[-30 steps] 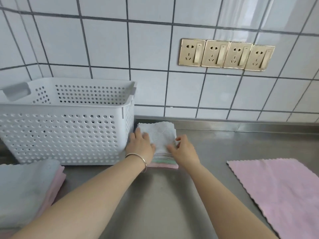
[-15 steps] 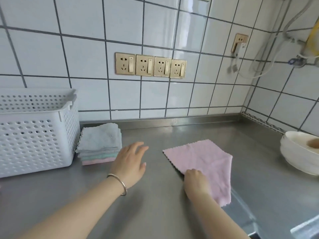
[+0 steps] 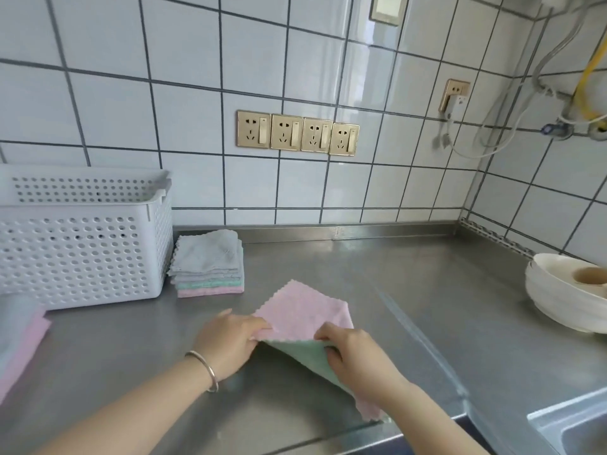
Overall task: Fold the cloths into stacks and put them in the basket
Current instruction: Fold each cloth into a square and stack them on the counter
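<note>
Bright, even daylight fills the scene, with soft sheen running down the glossy white wall tiles (image 3: 368,77) and pale streaks across the brushed steel countertop (image 3: 377,274). Shadows stay faint. Tile lines bow at the edges, and both hands look slightly motion-smeared.

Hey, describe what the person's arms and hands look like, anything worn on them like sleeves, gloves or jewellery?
Both forearms are bare as far as the head view shows: no sleeves and no gloves. The left hand has a thin silver-coloured metal bangle sitting loosely round its wrist. The right hand and its wrist carry nothing visible. No rings or watch can be made out on either hand.
</note>
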A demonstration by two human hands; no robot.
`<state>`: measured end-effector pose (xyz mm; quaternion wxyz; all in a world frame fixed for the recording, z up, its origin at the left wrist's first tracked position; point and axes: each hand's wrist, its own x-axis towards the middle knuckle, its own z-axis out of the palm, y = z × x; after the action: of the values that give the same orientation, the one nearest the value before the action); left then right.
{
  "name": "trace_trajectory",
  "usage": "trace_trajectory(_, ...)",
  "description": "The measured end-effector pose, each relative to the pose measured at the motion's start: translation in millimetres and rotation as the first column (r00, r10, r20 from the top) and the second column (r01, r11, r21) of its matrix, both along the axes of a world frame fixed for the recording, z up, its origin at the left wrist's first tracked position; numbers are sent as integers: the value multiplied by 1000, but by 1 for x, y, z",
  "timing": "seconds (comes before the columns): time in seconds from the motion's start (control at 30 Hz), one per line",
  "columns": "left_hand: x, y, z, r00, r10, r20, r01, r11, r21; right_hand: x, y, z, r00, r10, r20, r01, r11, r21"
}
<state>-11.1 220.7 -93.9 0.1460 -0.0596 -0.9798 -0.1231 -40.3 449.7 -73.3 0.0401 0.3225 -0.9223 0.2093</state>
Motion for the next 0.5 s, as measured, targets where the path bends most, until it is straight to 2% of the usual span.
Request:
trace_trajectory(0.03, 7, -9, 5, 999, 37, -20, -35, 997, 70, -1, 2, 3, 999, -27, 35, 26, 999, 28)
trace_trajectory(0.1, 20, -23, 25, 994, 85, -62, -72, 979, 191, -7, 3, 7, 990, -105, 97, 86, 980, 180)
trace_trajectory(0.17, 28, -37, 50, 992, 102, -71, -91, 984, 151, -14, -1, 14, 979, -189, 71, 165, 951, 262)
trace_trajectory(0.27, 35, -69, 89, 988, 154, -18, -153, 986, 64, -26, -12, 41, 969, -239, 66, 235, 970, 62)
trace_trajectory(0.33, 40, -90, 115, 984, 179, 22, -180, 976, 119, -31, -23, 71, 968, -244, 59, 249, 961, -120)
trace_trajectory(0.43, 35, -113, 152, 978, 208, -22, -198, 953, 231, -41, -46, 116, 967, -253, -35, 223, 903, -367)
trace_trajectory(0.5, 23, -125, 169, 960, 275, -56, -249, 926, 282, -56, -64, 132, 956, -278, -97, 212, 880, -425)
